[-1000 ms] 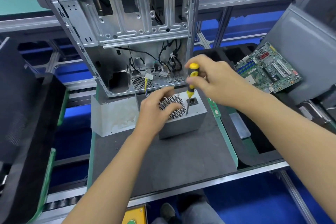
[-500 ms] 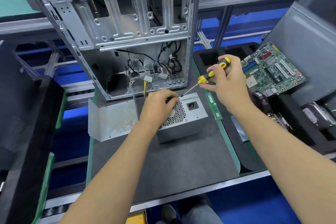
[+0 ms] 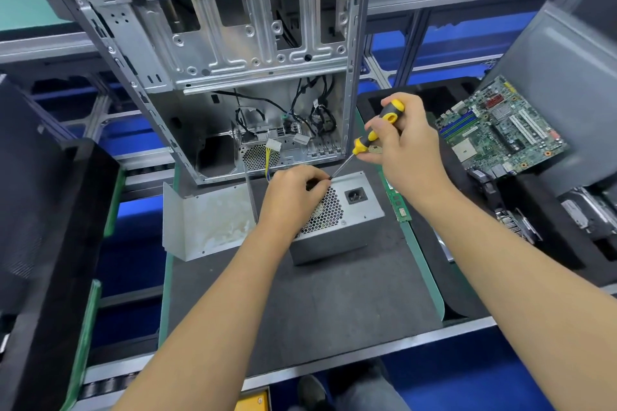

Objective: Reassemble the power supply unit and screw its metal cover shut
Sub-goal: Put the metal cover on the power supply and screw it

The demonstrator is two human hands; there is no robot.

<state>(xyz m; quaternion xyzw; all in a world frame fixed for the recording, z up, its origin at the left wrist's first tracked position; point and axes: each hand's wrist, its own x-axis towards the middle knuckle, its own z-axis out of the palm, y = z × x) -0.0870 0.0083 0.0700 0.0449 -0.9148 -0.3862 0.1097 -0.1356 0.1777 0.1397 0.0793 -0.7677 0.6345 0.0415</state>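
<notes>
**Screwdriver tip at the far edge of the power supply**

The open computer case (image 3: pixel 233 70) fills the twelve o'clock part of the view, standing upright on the dark work mat (image 3: pixel 300 304) with its drive bays and loose cables exposed. At three o'clock a green motherboard (image 3: pixel 500 130) lies tilted on a grey panel. At nine o'clock of the mat's centre, a bent grey metal cover (image 3: pixel 203 220) stands on edge, just beside the power supply unit (image 3: pixel 337 213), which sits at the middle of the mat directly in front of the case, its honeycomb fan grille and black power socket facing up.

The left hand (image 3: pixel 293 197) rests on the grille side of the unit, fingers curled at the unit's far edge and pinching something too small to make out. The right hand (image 3: pixel 404 143), at two o'clock from the unit, grasps the yellow-and-black screwdriver (image 3: pixel 370 137) by its handle, fingers wrapped round it. The shaft slants down toward eight o'clock, its tip meeting the left fingertips at the unit's far edge. A green memory stick (image 3: pixel 397 203) lies on the mat just at the unit's three o'clock side.
</notes>
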